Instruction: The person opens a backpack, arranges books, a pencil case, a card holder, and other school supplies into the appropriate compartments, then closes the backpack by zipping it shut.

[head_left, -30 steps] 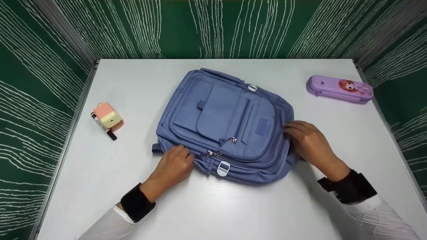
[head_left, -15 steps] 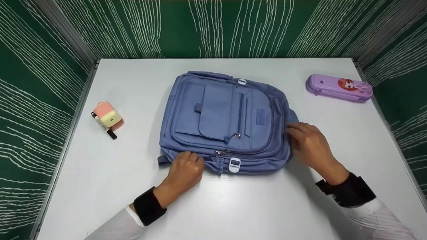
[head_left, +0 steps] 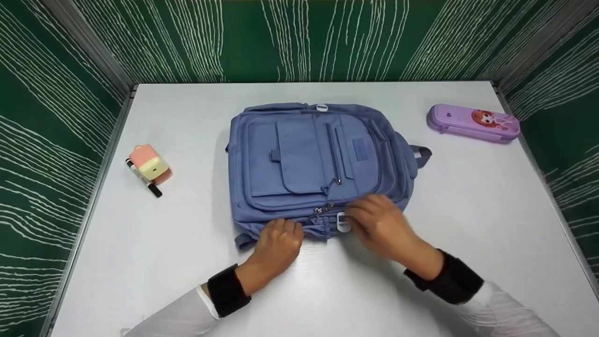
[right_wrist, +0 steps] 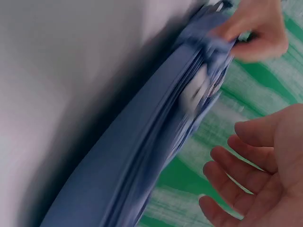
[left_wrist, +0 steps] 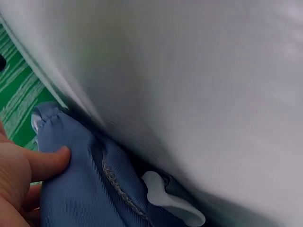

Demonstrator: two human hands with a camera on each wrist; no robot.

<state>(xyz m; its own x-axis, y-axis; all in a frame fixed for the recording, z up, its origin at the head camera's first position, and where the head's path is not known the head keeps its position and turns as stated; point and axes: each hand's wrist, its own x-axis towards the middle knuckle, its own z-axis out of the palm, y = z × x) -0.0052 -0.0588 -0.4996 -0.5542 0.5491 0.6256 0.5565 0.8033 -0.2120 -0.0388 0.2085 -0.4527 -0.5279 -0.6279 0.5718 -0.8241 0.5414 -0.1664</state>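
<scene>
A blue backpack (head_left: pixel 299 159) lies front side up on the white table, its top toward the right. My left hand (head_left: pixel 279 245) grips the fabric of its near side, by the side pocket; in the left wrist view the thumb presses on that blue cloth. Over the near edge, beside a white buckle (head_left: pixel 343 222) and the zipper pulls (head_left: pixel 324 208), hovers my right hand (head_left: pixel 381 229). In the right wrist view its fingers (right_wrist: pixel 236 165) are loosely bent, apart from the bag, and hold nothing.
A purple pencil case (head_left: pixel 472 122) lies at the back right of the table (head_left: pixel 299 299). At the left, a pink and yellow object (head_left: pixel 150 161) sits beside a black and white marker (head_left: pixel 144 178). Green patterned walls (head_left: pixel 299 42) stand around the left, back and right edges.
The backpack has turned to lie squarer to the table, and its strap shows at the right. My left hand moved right with it. My right hand left the bag's top and moved left.
</scene>
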